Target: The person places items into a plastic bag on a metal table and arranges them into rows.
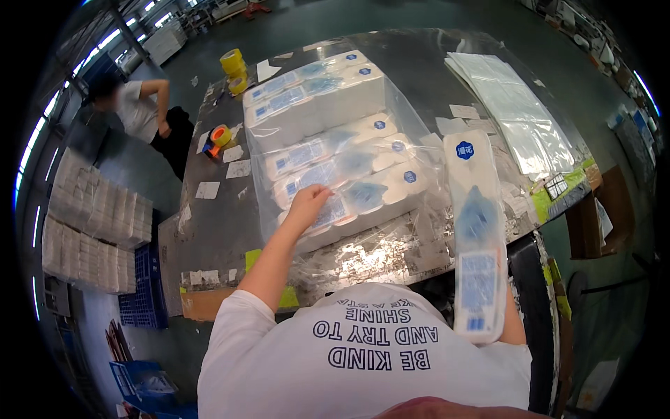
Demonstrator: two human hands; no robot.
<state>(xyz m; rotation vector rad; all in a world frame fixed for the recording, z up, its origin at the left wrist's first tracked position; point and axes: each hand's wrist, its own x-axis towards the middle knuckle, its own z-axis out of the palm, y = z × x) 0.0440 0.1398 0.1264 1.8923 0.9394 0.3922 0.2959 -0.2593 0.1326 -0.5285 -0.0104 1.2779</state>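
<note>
A large clear plastic bag [412, 115] lies on the table with several long white packs of toilet paper rolls [366, 199] inside, stacked in rows and printed with blue patches. My left hand [310, 204] has its fingers closed at the bag's near left side, pinching the film over the nearest pack. On my right, one more long pack of toilet paper rolls [478, 223] is held up outside the bag, its length pointing away from me. My right forearm [513, 314] comes up behind that pack, which hides the right hand and its fingers.
Flat clear bags [513, 105] are piled at the table's far right. Yellow tape rolls [234, 66] and an orange tape dispenser [220, 136] sit at the left. Beyond the left edge are a person [143, 112] and stacked packs [98, 216]. An open carton [604, 216] stands right.
</note>
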